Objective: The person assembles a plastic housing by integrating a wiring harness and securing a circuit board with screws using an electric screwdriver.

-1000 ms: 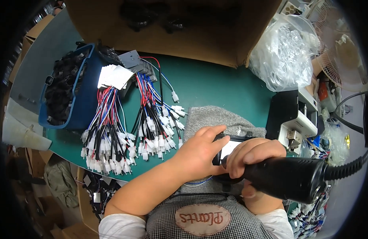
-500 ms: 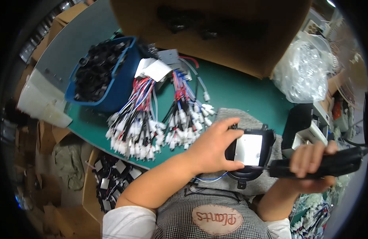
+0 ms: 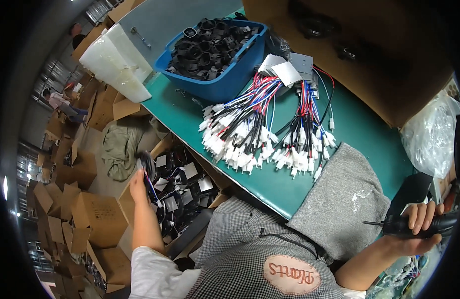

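My right hand (image 3: 418, 224) is wrapped round a black electric screwdriver (image 3: 439, 223), whose thin bit points left above the grey cloth (image 3: 334, 199). My left hand (image 3: 138, 185) is reaching down at the left, over the edge of a cardboard box (image 3: 125, 202). It grips a black plastic housing (image 3: 146, 163), seen nearly edge-on, with thin blue and pale wires trailing from it. The fingers are partly hidden behind the housing. In the box lie several similar black housings with silver square plates (image 3: 190, 171) and wires.
On the green table (image 3: 177, 112) stands a blue bin (image 3: 210, 88) full of black plastic rings. Near it lie bundles of wires with white connectors (image 3: 240, 144). A large carton (image 3: 389, 94) and a clear plastic bag (image 3: 431, 139) are at the right. Further cartons (image 3: 98, 214) crowd the floor.
My left hand has carried the black housing off the grey cloth, leftward to the box. My right hand still holds the screwdriver, now off to the right. The view has swung left.
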`<action>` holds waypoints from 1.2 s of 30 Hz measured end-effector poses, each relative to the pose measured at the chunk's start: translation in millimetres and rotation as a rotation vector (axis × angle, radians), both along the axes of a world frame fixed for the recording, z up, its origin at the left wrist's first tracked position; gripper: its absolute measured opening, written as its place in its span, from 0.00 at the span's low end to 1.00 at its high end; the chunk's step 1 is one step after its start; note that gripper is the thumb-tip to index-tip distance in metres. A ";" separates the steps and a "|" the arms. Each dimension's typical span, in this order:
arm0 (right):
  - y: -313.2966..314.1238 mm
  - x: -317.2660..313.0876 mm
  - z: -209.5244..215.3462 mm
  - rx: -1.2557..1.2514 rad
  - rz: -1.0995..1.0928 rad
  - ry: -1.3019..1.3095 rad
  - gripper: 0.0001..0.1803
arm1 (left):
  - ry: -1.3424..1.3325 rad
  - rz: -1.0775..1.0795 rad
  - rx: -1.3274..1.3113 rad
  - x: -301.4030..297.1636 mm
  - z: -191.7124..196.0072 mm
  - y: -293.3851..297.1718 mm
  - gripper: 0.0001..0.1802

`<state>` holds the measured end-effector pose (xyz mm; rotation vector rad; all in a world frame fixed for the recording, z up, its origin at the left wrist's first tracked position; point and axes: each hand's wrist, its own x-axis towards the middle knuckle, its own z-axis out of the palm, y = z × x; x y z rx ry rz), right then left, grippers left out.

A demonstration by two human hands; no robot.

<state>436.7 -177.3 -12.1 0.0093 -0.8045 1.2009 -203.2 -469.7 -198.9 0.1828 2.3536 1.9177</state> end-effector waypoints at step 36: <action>27.7 -4.1 -63.1 -0.324 0.000 -0.018 0.30 | 1.112 -1.123 -0.672 430.6 132.1 708.5 0.46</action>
